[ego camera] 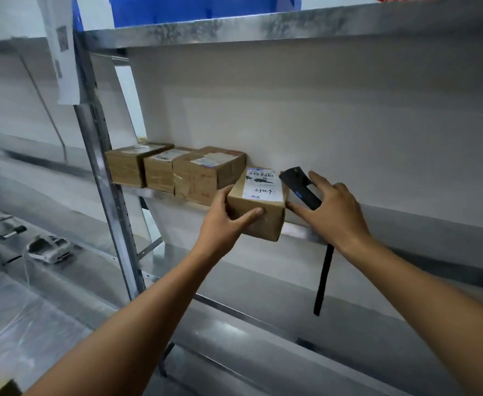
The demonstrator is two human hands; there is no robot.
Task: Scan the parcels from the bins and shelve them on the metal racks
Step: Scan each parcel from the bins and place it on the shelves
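Shelving step: your left hand (223, 222) grips the parcel (259, 208) at the shelf (301, 230) edge, right hand (336, 214) holds the scanner (299, 186); next, seat it beside 3 boxes (177, 171).

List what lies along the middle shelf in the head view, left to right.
Metal upright → first brown box → second brown box → third brown box → labelled parcel, gripped by the left hand → black scanner → right hand holding it.
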